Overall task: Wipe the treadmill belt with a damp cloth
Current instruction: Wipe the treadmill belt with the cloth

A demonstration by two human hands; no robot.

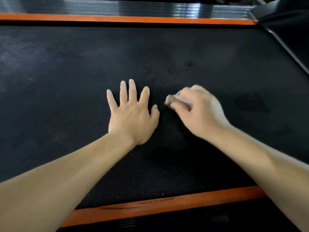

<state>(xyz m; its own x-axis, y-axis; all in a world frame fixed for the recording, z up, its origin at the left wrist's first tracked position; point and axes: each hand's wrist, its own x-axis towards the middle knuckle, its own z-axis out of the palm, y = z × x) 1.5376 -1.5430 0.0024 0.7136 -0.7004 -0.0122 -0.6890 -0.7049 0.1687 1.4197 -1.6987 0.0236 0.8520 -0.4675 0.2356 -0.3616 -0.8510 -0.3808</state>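
Observation:
The black textured treadmill belt fills most of the head view. My left hand lies flat on it near the middle, fingers spread and straight. Just to its right, my right hand is blurred and its fingers curl round a small pale wadded cloth, held down against the belt. Only a bit of the cloth pokes out past the fingers. Darker damp-looking patches show on the belt to the right of that hand and further back.
Orange side rails border the belt, a far rail and a near rail. A glossy black deck strip runs beyond the far rail. A dark frame piece angles across the upper right corner.

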